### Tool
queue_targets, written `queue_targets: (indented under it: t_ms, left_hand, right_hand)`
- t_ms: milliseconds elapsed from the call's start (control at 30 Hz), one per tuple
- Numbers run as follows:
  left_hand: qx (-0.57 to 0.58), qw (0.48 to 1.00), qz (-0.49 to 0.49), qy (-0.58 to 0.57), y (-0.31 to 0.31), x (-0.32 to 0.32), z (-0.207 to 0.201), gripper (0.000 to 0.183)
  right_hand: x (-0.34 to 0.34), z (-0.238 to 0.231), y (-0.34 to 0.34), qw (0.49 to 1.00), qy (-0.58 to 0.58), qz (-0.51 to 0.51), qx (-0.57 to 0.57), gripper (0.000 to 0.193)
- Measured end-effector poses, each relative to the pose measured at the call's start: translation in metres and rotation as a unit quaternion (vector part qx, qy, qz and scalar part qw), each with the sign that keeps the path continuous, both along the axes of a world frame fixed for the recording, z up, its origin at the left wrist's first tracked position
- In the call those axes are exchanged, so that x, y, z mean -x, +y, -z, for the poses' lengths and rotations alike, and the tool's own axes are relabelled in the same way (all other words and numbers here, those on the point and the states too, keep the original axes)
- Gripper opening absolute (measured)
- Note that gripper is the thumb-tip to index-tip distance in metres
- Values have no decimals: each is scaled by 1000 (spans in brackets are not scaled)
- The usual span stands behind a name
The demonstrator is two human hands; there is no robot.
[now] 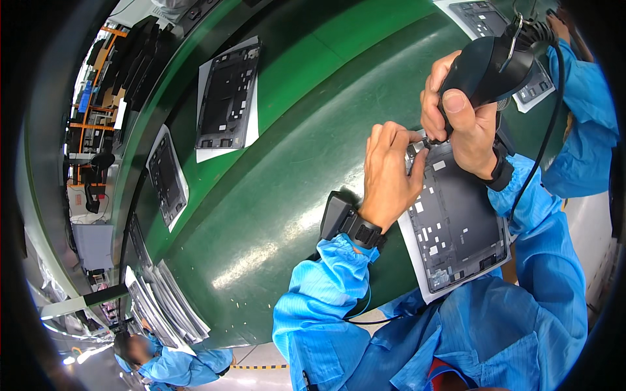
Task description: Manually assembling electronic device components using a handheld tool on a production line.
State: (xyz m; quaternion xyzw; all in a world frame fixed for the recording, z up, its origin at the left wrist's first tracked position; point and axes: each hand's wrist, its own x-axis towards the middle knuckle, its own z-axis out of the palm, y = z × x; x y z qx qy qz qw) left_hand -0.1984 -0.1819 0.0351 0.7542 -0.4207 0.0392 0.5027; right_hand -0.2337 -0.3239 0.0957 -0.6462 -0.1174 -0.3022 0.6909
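In my right hand (466, 124) is a black power screwdriver (490, 68), hung from a metal hook with a black cable trailing down. Its lower end points at the upper left corner of a dark tablet housing (466, 202). The housing lies tilted on a white sheet (412, 251) at the table's near edge, its inside showing small white patches. At that same corner, my left hand (391, 173) has thumb and forefinger drawn close together near the tool's end. What sits between them is hidden. A black device is strapped on my left wrist.
Similar housings lie on white sheets: one (228, 98) across the green table (293, 195), a smaller-looking one (167, 179) left of it. A stack of sheets (166, 303) stands at lower left. Blue-sleeved co-workers are at the right (580, 130) and lower left (179, 365).
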Motion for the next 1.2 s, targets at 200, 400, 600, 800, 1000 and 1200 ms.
queue_targets:
  t_ms: [200, 400, 600, 800, 1000, 1200]
  left_hand:
    - [-4, 1000, 0, 1, -1, 0, 0, 23]
    - [3, 1000, -2, -2, -1, -1, -2, 24]
    - [-3, 1000, -2, -3, 0, -1, -2, 25]
    - [-2, 1000, -3, 2, 1, 0, -2, 24]
    - [-5, 1000, -7, -2, 1, 1, -6, 22]
    - [-7, 998, -21, -63, -1, 4, -7, 19]
  right_hand:
    - [1, -2, 2, 999, 24, -2, -24, 42]
    - [0, 1, 1, 1000, 13, -9, -19, 41]
    - [1, 4, 2, 1000, 12, -3, -11, 39]
    - [0, -3, 12, 997, 4, 9, -75, 24]
    - [-1, 2, 3, 1000, 19, -2, -16, 39]
    - [4, -4, 6, 995, 37, 22, -93, 20]
